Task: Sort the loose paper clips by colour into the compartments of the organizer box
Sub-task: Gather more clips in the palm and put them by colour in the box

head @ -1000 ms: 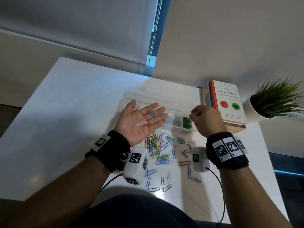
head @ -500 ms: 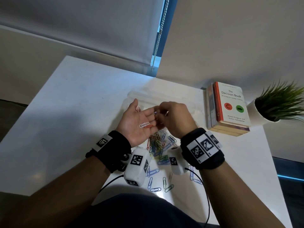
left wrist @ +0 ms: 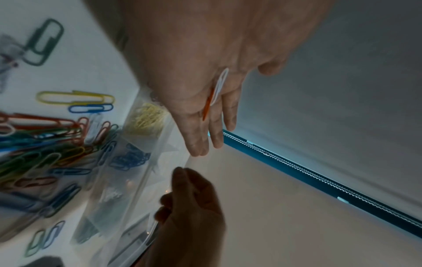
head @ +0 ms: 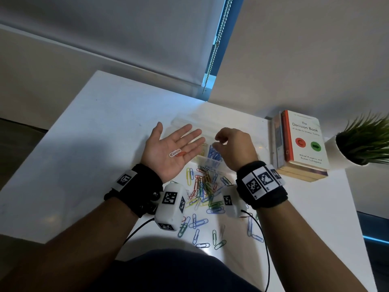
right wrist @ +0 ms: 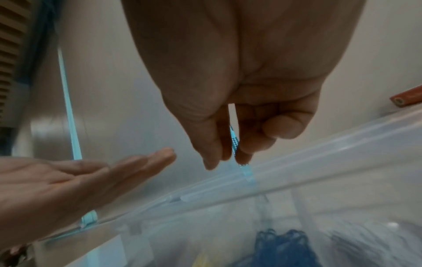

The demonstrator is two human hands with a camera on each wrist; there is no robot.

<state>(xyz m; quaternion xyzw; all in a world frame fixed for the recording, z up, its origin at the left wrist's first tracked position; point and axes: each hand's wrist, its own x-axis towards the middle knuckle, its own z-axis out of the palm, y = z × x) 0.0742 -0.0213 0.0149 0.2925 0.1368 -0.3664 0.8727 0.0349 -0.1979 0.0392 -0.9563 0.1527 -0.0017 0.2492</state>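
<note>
My left hand [head: 176, 144] is held palm up and open above the left end of the clear organizer box [head: 212, 164]. A white clip [head: 174, 153] and a red clip [head: 182, 154] lie on the palm, the white clip [left wrist: 221, 84] overlapping the red clip [left wrist: 209, 104]. My right hand [head: 219, 142] hovers over the compartment of blue clips [head: 213, 155], beside the yellow compartment [head: 203, 150]. Its thumb and forefinger [right wrist: 212, 153] point down, slightly apart, with no clip visible between them. The loose pile of mixed clips [head: 205, 186] lies between my wrists.
Scattered clips [head: 197, 223] reach toward the table's near edge. A stack of books [head: 301, 142] and a potted plant [head: 366, 142] stand at the right. The box's open lid [right wrist: 319, 162] lies behind the compartments. A blind chain [head: 212, 49] hangs at the back.
My right hand took the blue clip off my left fingers and moved right, over the blue compartment. The blue clip is no longer on the left hand; white and red clips stay.
</note>
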